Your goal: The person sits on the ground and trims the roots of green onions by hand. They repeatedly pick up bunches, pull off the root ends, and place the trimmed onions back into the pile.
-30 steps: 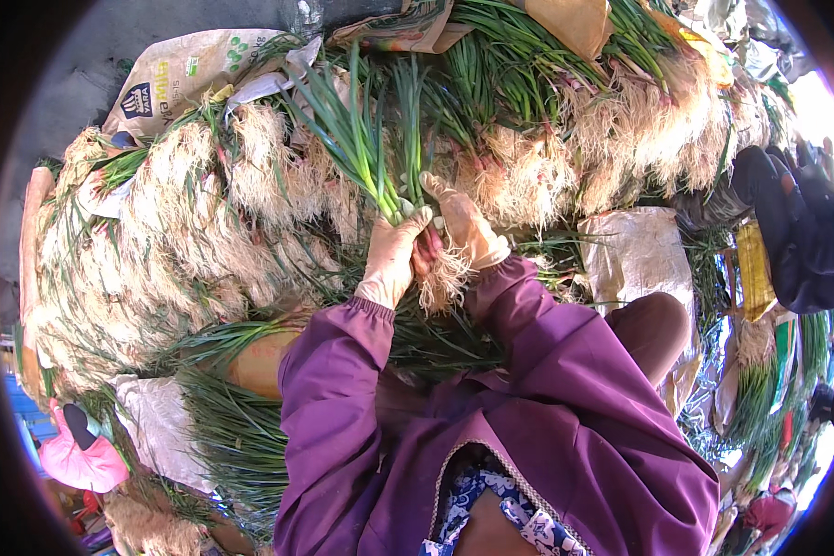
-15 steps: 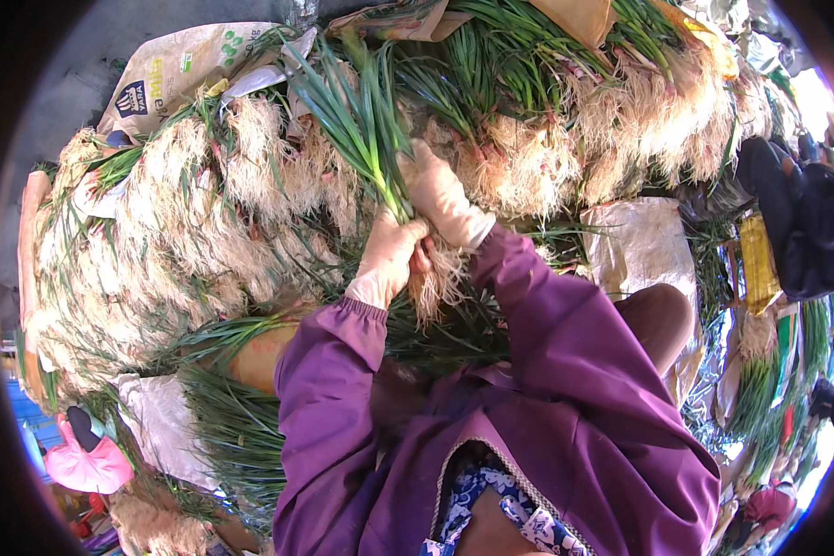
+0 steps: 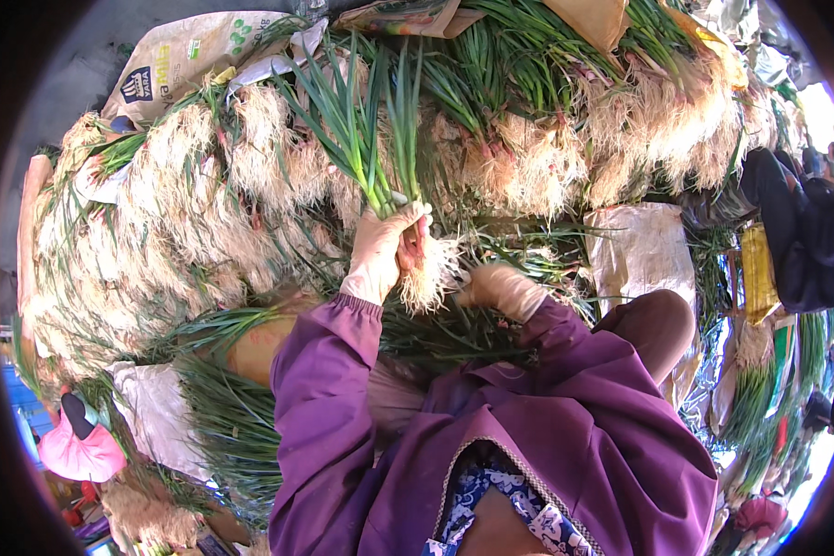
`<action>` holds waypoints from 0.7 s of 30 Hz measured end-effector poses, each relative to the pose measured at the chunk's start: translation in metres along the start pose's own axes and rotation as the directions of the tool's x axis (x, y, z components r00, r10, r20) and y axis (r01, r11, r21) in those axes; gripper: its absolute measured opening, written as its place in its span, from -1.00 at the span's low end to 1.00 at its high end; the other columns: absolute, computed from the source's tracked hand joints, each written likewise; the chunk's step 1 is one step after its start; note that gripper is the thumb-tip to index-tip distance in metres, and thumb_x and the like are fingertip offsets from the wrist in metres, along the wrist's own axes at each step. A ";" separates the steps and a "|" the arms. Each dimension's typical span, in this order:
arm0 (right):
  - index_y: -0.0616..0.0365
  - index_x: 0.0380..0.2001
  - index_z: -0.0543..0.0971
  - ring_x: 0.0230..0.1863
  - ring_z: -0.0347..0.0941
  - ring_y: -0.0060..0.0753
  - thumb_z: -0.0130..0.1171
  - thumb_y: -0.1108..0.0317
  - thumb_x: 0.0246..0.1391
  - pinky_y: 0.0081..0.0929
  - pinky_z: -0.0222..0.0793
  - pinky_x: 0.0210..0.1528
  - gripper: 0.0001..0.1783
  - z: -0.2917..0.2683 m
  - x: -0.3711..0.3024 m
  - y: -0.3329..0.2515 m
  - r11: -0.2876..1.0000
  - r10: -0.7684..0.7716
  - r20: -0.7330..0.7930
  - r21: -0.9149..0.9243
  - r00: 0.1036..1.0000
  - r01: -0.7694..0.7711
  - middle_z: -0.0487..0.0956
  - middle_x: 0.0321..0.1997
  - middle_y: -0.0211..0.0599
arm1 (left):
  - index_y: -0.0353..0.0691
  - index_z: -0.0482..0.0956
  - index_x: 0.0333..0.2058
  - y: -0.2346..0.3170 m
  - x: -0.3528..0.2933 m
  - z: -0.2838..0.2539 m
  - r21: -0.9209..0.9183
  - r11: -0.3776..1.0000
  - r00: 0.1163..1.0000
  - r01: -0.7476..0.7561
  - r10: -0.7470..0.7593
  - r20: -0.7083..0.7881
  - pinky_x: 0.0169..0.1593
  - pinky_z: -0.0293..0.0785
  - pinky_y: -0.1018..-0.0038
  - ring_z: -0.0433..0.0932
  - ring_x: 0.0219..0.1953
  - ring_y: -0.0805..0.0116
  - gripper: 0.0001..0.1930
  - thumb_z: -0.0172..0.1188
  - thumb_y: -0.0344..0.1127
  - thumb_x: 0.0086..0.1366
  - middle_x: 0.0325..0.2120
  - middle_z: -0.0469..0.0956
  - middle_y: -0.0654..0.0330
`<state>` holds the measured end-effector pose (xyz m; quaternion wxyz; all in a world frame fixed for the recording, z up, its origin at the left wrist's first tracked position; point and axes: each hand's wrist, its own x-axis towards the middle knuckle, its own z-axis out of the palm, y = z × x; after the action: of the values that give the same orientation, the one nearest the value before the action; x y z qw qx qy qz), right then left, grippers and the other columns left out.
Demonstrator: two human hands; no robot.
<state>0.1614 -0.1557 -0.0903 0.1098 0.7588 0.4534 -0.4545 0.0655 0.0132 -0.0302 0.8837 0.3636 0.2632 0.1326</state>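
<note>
A small bunch of spring onions (image 3: 382, 157) is gripped near its root end by my left hand (image 3: 381, 243), in a pale glove. Its green leaves point up and away, and the pale roots (image 3: 428, 280) hang below my fingers. My right hand (image 3: 502, 289), also gloved, is low and to the right of that bunch, over loose green stalks (image 3: 445, 335) in front of my lap. Motion blurs its fingertips, so whether they hold anything cannot be made out.
Heaped bundles of rooted spring onions (image 3: 185, 222) fill the left and far side, with more bundles (image 3: 658, 120) at the far right. A printed sack (image 3: 181, 65) lies at the back left. A pale sack (image 3: 641, 250) is beside my knee (image 3: 653, 324). Leafy bundles (image 3: 236, 417) lie at my left.
My right hand has left the leaves of the held bunch and moved down and right to the loose stalks. My left hand stays nearly in place, still holding the bunch, whose leaves now fan apart.
</note>
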 end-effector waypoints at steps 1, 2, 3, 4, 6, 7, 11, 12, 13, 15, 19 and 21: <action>0.16 -0.16 0.58 -0.03 0.52 -0.08 0.00 0.00 0.18 -0.26 0.44 -0.01 -0.55 -0.007 0.000 0.000 0.985 -0.159 -0.342 0.009 0.926 0.172 0.60 -0.07 -0.10 | -0.21 0.48 -0.26 -0.002 -0.001 0.004 0.037 0.999 1.000 -0.017 0.016 0.019 -0.58 0.49 0.52 0.56 -0.53 0.39 -0.77 0.33 -0.45 0.12 -0.44 0.60 0.09; 0.15 -0.17 0.58 -0.10 0.55 -0.13 0.03 0.09 0.20 -0.29 0.47 -0.10 -0.64 -0.017 -0.003 0.004 0.967 0.053 -0.607 0.228 0.793 0.110 0.61 -0.14 -0.09 | -0.21 0.48 -0.27 -0.004 -0.004 0.006 0.071 0.997 0.999 -0.022 0.018 0.052 -0.59 0.48 0.53 0.56 -0.54 0.39 -0.78 0.33 -0.45 0.12 -0.46 0.59 0.10; 0.13 -0.19 0.57 -0.17 0.58 -0.18 0.05 0.19 0.21 -0.32 0.50 -0.19 -0.73 -0.033 -0.006 0.007 0.819 0.296 -0.759 0.514 0.579 0.255 0.62 -0.20 -0.08 | -0.23 0.45 -0.31 -0.004 -0.004 0.011 0.172 0.983 0.997 -0.068 0.058 0.059 -0.63 0.45 0.52 0.53 -0.60 0.40 -0.80 0.31 -0.45 0.14 -0.52 0.57 0.11; 0.12 -0.18 0.56 -0.24 0.60 -0.24 0.09 0.16 0.20 -0.41 0.51 -0.24 -0.73 -0.047 -0.008 0.006 0.816 0.247 -0.897 0.397 0.367 0.420 0.63 -0.22 -0.15 | -0.24 0.44 -0.32 -0.003 -0.006 0.013 0.259 0.963 0.998 -0.069 0.065 0.025 -0.68 0.39 0.53 0.50 -0.67 0.38 -0.81 0.30 -0.42 0.15 -0.57 0.55 0.13; 0.14 -0.15 0.54 -0.27 0.57 -0.33 0.15 0.12 0.17 -0.44 0.48 -0.20 -0.67 -0.071 -0.009 -0.002 0.681 0.187 -0.879 0.438 0.439 0.587 0.63 -0.27 -0.20 | -0.31 0.46 -0.31 -0.003 -0.006 0.017 0.361 0.932 0.998 -0.036 0.016 0.057 -0.74 0.33 0.52 0.47 -0.72 0.39 -0.88 0.22 -0.47 0.21 -0.61 0.54 0.11; 0.16 -0.12 0.53 -0.24 0.56 -0.35 0.15 0.12 0.18 -0.47 0.46 -0.17 -0.65 -0.079 -0.012 -0.005 0.700 0.129 -0.805 0.488 0.580 0.521 0.63 -0.27 -0.21 | -0.30 0.48 -0.31 -0.004 -0.006 0.019 0.255 0.967 0.996 -0.019 -0.004 0.090 -0.75 0.31 0.52 0.45 -0.75 0.41 -0.92 0.16 -0.42 0.27 -0.62 0.53 0.13; 0.23 -0.07 0.53 -0.36 0.48 -0.45 0.16 0.11 0.18 -0.53 0.40 -0.22 -0.58 -0.073 -0.018 -0.020 0.606 -0.063 -0.849 0.385 0.525 0.696 0.62 -0.31 -0.22 | -0.19 0.47 -0.28 -0.003 -0.005 0.013 0.206 0.978 0.992 -0.025 0.000 0.123 -0.73 0.27 0.61 0.45 -0.71 0.46 -0.81 0.22 -0.23 0.26 -0.58 0.54 0.24; 0.24 -0.09 0.53 -0.36 0.47 -0.47 0.16 0.14 0.18 -0.54 0.39 -0.22 -0.61 -0.068 -0.019 -0.020 0.545 -0.072 -0.864 0.385 0.499 0.745 0.61 -0.32 -0.26 | -0.19 0.48 -0.26 -0.003 -0.005 0.011 0.184 0.983 0.993 -0.010 -0.012 0.116 -0.71 0.29 0.61 0.47 -0.68 0.46 -0.80 0.20 -0.21 0.28 -0.57 0.54 0.25; 0.25 -0.11 0.53 -0.36 0.46 -0.49 0.17 0.16 0.18 -0.55 0.38 -0.22 -0.63 -0.064 -0.019 -0.021 0.503 -0.040 -0.842 0.447 0.537 0.739 0.61 -0.33 -0.30 | -0.19 0.48 -0.25 -0.004 -0.006 0.009 0.166 0.986 0.995 0.000 -0.017 0.103 -0.69 0.31 0.61 0.48 -0.66 0.46 -0.80 0.18 -0.20 0.29 -0.56 0.54 0.25; 0.26 -0.18 0.54 -0.36 0.42 -0.57 0.18 0.25 0.17 -0.57 0.36 -0.27 -0.72 -0.060 -0.019 -0.020 0.175 0.000 -0.808 0.580 0.589 0.796 0.58 -0.38 -0.43 | -0.21 0.47 -0.22 -0.003 -0.006 0.007 0.104 0.994 0.990 0.043 -0.056 0.129 -0.62 0.38 0.60 0.51 -0.59 0.44 -0.82 0.15 -0.25 0.31 -0.52 0.55 0.22; 0.22 -0.25 0.54 -0.38 0.39 -0.57 0.11 0.31 0.22 -0.56 0.33 -0.28 -0.81 -0.063 -0.009 -0.024 0.276 0.138 -0.809 0.585 0.571 0.763 0.55 -0.42 -0.41 | -0.24 0.46 -0.15 -0.001 -0.008 0.007 -0.003 0.996 0.985 0.084 -0.083 0.151 -0.49 0.48 0.57 0.54 -0.48 0.43 -0.79 0.20 -0.37 0.26 -0.43 0.55 0.19; 0.25 -0.25 0.53 -0.38 0.38 -0.56 0.10 0.30 0.22 -0.55 0.33 -0.26 -0.79 -0.063 -0.002 -0.030 0.425 0.233 -0.850 0.527 0.473 0.736 0.55 -0.40 -0.37 | -0.24 0.45 -0.10 0.000 -0.008 0.008 -0.009 0.993 0.976 0.119 -0.116 0.185 -0.40 0.51 0.57 0.54 -0.38 0.41 -0.69 0.27 -0.45 0.18 -0.36 0.53 0.18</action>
<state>0.1740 -0.1038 -0.0457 -0.6070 0.7181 0.2756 -0.1998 0.0635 0.0050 -0.0223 0.9142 0.3493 0.1999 0.0484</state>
